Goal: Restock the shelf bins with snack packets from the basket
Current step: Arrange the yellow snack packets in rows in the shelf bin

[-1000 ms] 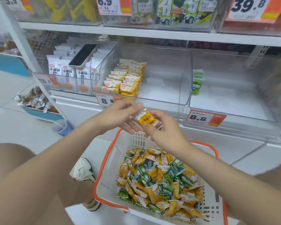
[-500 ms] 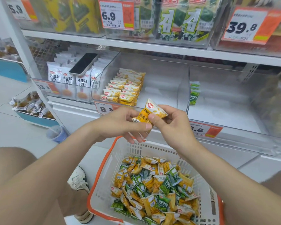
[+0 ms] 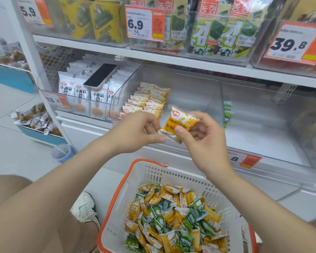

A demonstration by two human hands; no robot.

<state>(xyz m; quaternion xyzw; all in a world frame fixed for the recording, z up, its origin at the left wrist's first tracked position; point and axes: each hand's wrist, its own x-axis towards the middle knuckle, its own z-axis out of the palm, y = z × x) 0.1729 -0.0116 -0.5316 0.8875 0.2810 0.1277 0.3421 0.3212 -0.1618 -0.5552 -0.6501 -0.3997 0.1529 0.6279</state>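
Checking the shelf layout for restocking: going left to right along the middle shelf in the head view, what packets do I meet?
White packets → stacked yellow packets → single yellow packet pinched between left hand and right hand → green packets. The phone lies on the white ones, so it is left out.

Single head view, facing forward-down, close above basket, shelf bin ahead

Bright, even light, soft shadows. Sharp near 6.9 price tag; far right of it clear bin fronts hazy w/ glare, frame edges bowed.
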